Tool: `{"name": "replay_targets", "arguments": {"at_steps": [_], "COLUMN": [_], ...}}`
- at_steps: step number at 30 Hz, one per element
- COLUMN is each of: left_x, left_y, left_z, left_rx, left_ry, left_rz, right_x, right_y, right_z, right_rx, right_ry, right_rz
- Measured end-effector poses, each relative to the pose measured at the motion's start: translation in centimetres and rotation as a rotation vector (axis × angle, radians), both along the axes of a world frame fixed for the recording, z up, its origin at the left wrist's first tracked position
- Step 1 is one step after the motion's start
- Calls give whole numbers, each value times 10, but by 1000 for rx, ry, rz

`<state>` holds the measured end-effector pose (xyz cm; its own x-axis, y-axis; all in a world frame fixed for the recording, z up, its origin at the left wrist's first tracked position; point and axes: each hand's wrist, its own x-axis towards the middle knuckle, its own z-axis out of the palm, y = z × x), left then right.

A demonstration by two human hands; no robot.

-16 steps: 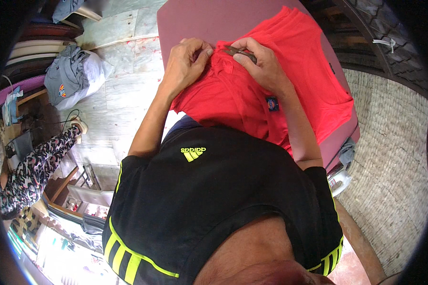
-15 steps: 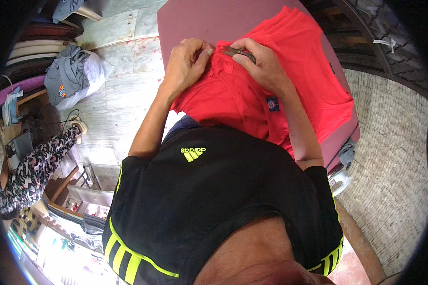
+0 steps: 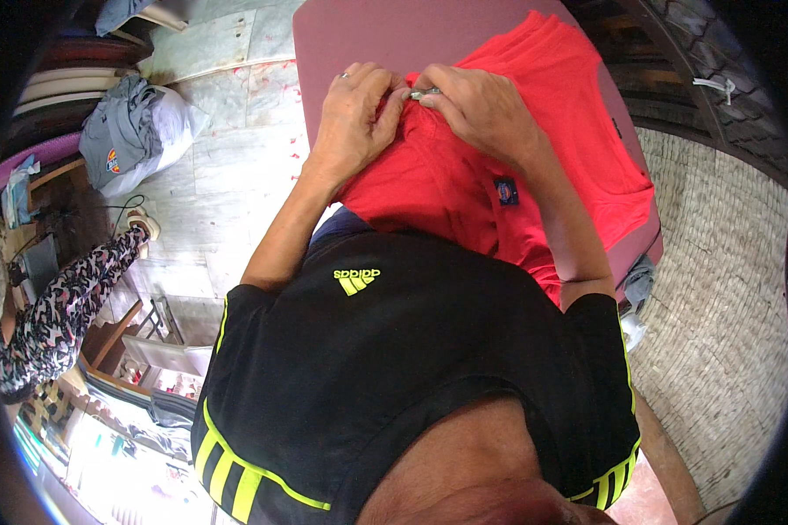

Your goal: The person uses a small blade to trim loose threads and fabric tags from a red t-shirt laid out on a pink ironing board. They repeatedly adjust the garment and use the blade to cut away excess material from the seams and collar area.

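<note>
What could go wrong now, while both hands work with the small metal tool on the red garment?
1. The left hand and right hand meet closely around the small metal tool; a slip might nick a finger.
2. The tool sits against the red garment, so it could snag or cut the fabric.
3. The garment hangs over the edge of the mauve table and may slide off.

It looks like a small tailoring or garment workshop: a padded table (image 3: 368, 35) carrying a red shirt (image 3: 534, 131), bagged clothes (image 3: 140, 131) on the tiled floor (image 3: 228, 166).
</note>
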<state>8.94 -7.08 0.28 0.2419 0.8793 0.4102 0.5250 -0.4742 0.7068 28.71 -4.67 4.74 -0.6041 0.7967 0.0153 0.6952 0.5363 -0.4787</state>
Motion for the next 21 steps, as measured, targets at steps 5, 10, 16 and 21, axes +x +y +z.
{"name": "replay_targets", "arguments": {"at_steps": [5, 10, 16, 21], "left_x": [-12, -27, 3, 7], "left_y": [-5, -4, -9, -15], "left_z": [-7, -5, 4, -21], "left_rx": [-106, -107, 196, 175], "left_ry": [-122, 79, 67, 52], "left_rz": [67, 29, -57, -94], "right_x": [12, 30, 29, 33], "right_y": [-1, -8, -27, -29], "right_z": [-1, -15, -36, -40], "right_rx": [-74, -368, -440, -409], "right_ry": [62, 414, 661, 658], "right_rz": [-51, -247, -297, -300]}}
